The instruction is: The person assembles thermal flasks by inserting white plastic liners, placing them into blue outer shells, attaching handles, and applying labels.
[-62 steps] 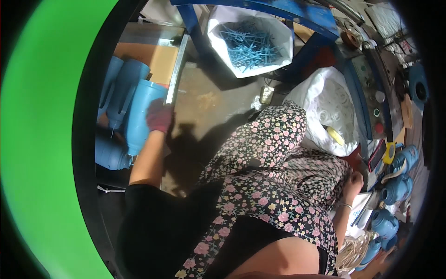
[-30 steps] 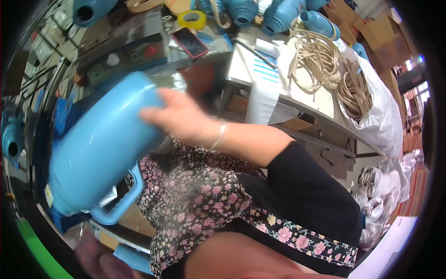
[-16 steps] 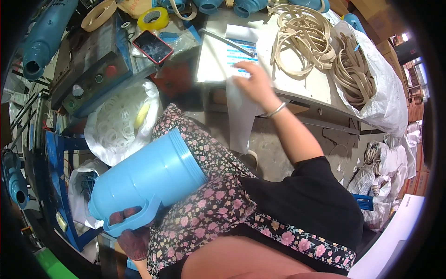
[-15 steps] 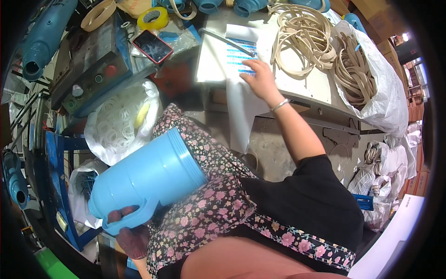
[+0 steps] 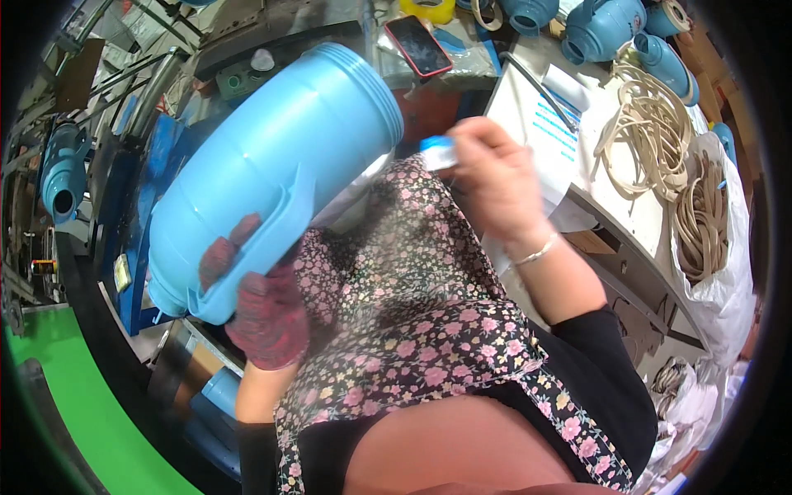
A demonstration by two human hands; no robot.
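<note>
My left hand (image 5: 271,322), in a dark red knitted glove, is closed around the handle of a light blue plastic jug body (image 5: 256,153). The jug lies tilted, its ribbed open end up to the right and its spout end down to the left. Bare and slightly blurred, my right hand (image 5: 501,183) pinches a small blue-and-white sticker (image 5: 437,153) between thumb and fingers. The sticker is close to the ribbed end but apart from it. A sheet of blue-and-white stickers (image 5: 554,124) lies on the white table, under a dark bar (image 5: 540,91).
A red-edged phone (image 5: 418,46) and yellow tape roll (image 5: 429,10) lie beyond the jug. Coiled beige straps (image 5: 648,148) cover the table's right part, beside a white sack (image 5: 730,256) of more straps. Several blue jug bodies (image 5: 605,31) stand at the back. A green surface (image 5: 91,404) is at lower left.
My right hand has come away from the sticker sheet toward the jug, now holding a sticker. My left hand has raised the jug. The whole view has turned leftward.
</note>
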